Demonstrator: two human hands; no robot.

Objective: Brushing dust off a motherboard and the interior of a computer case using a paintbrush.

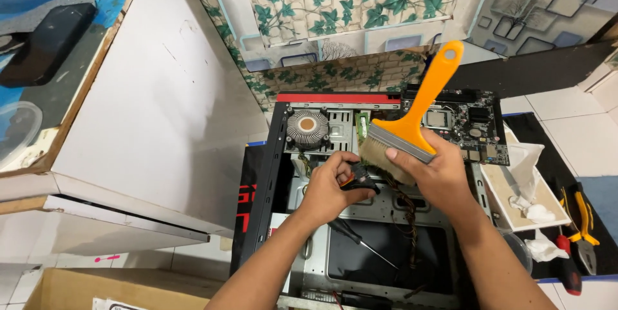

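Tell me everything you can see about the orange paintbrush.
The paintbrush is a wide flat one with a glossy orange handle that looks plastic, a grey metal-looking band and pale tan bristles. The right hand grips it at the band, handle slanting up and to the right, with a hole near its tip. The bristles point down-left toward the small black and orange part held in the left hand, above the open computer case. Whether the bristles touch that part is unclear.
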